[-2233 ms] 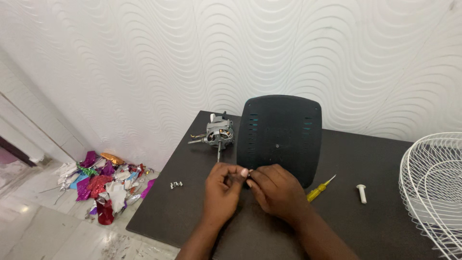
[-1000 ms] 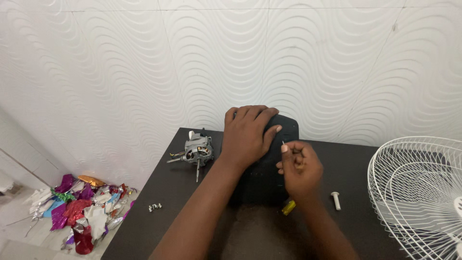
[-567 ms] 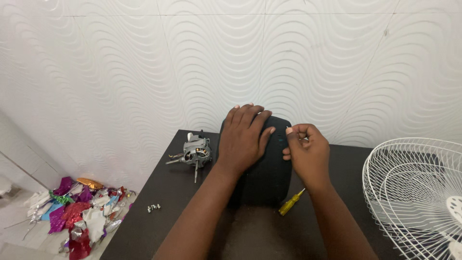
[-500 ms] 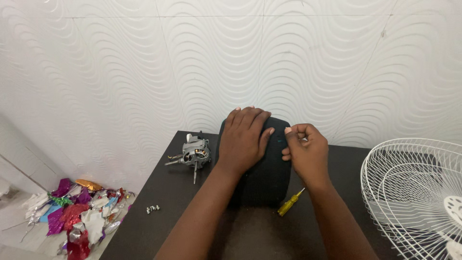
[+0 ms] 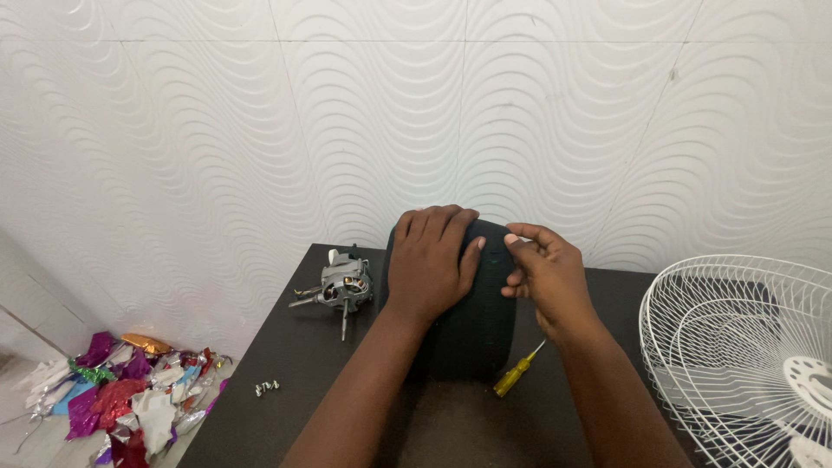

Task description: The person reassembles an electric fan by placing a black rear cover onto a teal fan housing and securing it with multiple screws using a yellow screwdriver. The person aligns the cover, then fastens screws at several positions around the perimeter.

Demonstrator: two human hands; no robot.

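Note:
A black plastic cover (image 5: pixel 481 334) with small slots lies on the dark table (image 5: pixel 286 416). My left hand (image 5: pixel 429 264) rests flat on the cover's upper left part, with the fingers curled over its far edge, and holds it. My right hand (image 5: pixel 548 279) is at the cover's upper right edge. Its thumb and fingertips are pinched together on a small screw that is almost hidden between them. A yellow-handled screwdriver (image 5: pixel 513 374) lies on the table just below my right wrist.
A grey motor (image 5: pixel 345 282) with a shaft sits left of the cover. Small silver screws (image 5: pixel 267 387) lie near the table's left edge. A white wire fan guard (image 5: pixel 737 347) fills the right side. Crumpled coloured foil scraps (image 5: pixel 121 390) lie on the floor at left. A wavy white wall stands behind.
My hands rose from the cover's near edge. The left hand went onto its top, and the right hand carried the small screw to the upper right edge. The view also shifted.

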